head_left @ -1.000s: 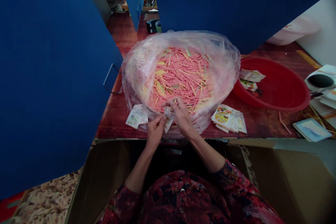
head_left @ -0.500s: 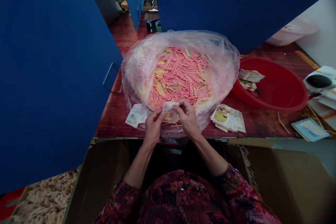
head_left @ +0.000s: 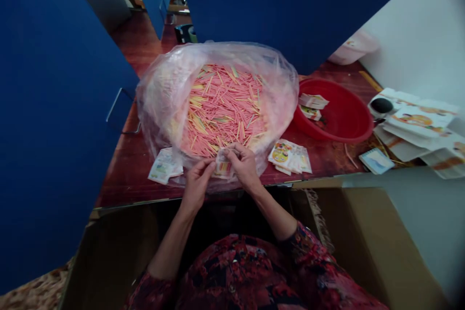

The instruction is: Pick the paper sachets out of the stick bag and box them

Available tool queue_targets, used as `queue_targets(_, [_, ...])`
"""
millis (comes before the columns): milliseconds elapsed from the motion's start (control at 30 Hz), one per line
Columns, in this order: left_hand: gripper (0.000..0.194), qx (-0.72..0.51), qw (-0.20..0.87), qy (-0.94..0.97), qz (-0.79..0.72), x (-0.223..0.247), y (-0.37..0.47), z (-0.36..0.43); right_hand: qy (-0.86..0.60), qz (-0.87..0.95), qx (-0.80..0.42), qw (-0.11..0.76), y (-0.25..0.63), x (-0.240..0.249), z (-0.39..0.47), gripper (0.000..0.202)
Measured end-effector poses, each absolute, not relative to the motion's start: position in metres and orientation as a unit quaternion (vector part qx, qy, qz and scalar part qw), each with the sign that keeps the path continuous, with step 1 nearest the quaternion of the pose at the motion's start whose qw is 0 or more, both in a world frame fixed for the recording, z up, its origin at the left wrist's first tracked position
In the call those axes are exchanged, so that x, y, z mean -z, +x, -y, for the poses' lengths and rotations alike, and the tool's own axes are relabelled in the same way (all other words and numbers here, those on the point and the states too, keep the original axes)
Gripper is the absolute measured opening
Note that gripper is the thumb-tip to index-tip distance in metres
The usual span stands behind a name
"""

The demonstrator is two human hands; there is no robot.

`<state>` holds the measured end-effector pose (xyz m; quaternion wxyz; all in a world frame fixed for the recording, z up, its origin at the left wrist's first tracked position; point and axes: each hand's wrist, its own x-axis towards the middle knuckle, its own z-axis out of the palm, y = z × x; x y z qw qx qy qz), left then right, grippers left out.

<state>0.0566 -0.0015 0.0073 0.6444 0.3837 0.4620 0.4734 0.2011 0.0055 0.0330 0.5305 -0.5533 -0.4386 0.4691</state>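
Observation:
Between my two hands is a small clear packet (head_left: 223,168) with pink and yellow sticks showing inside. My left hand (head_left: 198,179) pinches its left edge. My right hand (head_left: 244,167) grips its upper right side, thumb across the top. Just beyond my fingers a large clear plastic bag (head_left: 160,92) lies wide open, full of short thin sticks (head_left: 225,106), mostly pink with some yellow and a few green. Flat printed packets (head_left: 165,165) lie left of my left hand, and a stack of printed packets (head_left: 289,156) lies right of my right hand.
A red basin (head_left: 348,116) with a few packets inside stands right of the bag. Further right are a small notepad (head_left: 376,161) and printed cartons (head_left: 417,121). Blue partitions (head_left: 54,106) with a wire foot (head_left: 123,111) border the table; brown cardboard (head_left: 385,242) stands below its edge.
My view has turned to the right, so the table's things appear further left. Both hands still hold the packet, with the left fingers slightly lower on its side.

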Motion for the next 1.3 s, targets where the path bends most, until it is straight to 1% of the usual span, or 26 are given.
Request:
queue_targets(67, [0.024,-0.472,0.57,0.45,-0.499,-0.009,0.042,0.001,-0.582,0.441,-0.421,0.538,0.223,-0.037,0.001,0.024])
queue_targets(133, [0.024,-0.495,0.462,0.487,-0.551,-0.007,0.021,-0.001,-0.625,0.443,-0.34,0.546,0.255,-0.039,0.007,0.021])
queue_targets(200, [0.026,-0.508,0.339,0.5,-0.614,-0.002,-0.004,-0.006,-0.682,0.435,-0.24,0.536,0.292,-0.038,0.011,0.019])
queue_targets(233, [0.028,-0.496,0.278,0.508,-0.647,0.003,-0.017,-0.009,-0.713,0.429,-0.185,0.523,0.31,-0.035,0.011,0.019])
queue_targets(300, [0.034,-0.433,0.173,0.539,-0.702,0.012,-0.04,-0.014,-0.766,0.412,-0.091,0.485,0.34,-0.024,0.01,0.018])
queue_targets(367, [0.041,-0.357,0.127,0.567,-0.732,0.02,-0.055,-0.018,-0.808,0.411,-0.031,0.421,0.359,-0.009,0.007,0.019])
queue_targets(467, [0.043,-0.294,0.148,0.575,-0.749,0.028,-0.063,-0.023,-0.843,0.434,0.021,0.317,0.368,0.014,0.005,0.017])
queue_targets(567, [0.047,-0.288,0.152,0.561,-0.761,0.032,-0.064,-0.026,-0.862,0.427,0.073,0.262,0.364,0.024,0.008,0.02])
queue_targets(667, [0.048,-0.303,0.139,0.544,-0.77,0.034,-0.066,-0.029,-0.869,0.406,0.123,0.257,0.358,0.019,0.01,0.028])
queue_targets(767, [0.041,-0.338,0.161,0.524,-0.765,0.038,-0.072,-0.033,-0.833,0.448,0.136,0.294,0.341,0.006,0.006,0.028])
queue_targets(833, [0.035,-0.379,0.195,0.494,-0.758,0.041,-0.076,-0.034,-0.779,0.522,0.094,0.335,0.319,-0.002,0.001,0.023])
queue_targets(900, [0.029,-0.421,0.218,0.463,-0.749,0.039,-0.078,-0.034,-0.705,0.61,0.003,0.363,0.288,-0.006,-0.006,0.018])
queue_targets(1000, [0.026,-0.482,0.235,0.428,-0.728,0.028,-0.079,-0.029,-0.597,0.696,-0.141,0.373,0.234,-0.007,-0.014,0.017])
queue_targets(1067, [0.027,-0.508,0.268,0.423,-0.701,0.014,-0.078,-0.022,-0.547,0.723,-0.195,0.376,0.202,-0.008,-0.018,0.017])
queue_targets(1133, [0.025,-0.505,0.31,0.452,-0.667,0.0,-0.075,-0.013,-0.506,0.744,-0.22,0.377,0.175,-0.013,-0.021,0.019])
queue_targets(1233, [0.021,-0.46,0.385,0.526,-0.603,-0.015,-0.066,-0.002,-0.462,0.775,-0.232,0.364,0.15,-0.021,-0.024,0.033])
queue_targets(1267, [0.021,-0.444,0.416,0.541,-0.582,-0.018,-0.062,0.001,-0.452,0.781,-0.24,0.358,0.146,-0.023,-0.025,0.032])
queue_targets(1300, [0.021,-0.432,0.446,0.546,-0.563,-0.019,-0.058,0.003,-0.444,0.783,-0.255,0.354,0.143,-0.024,-0.026,0.026])
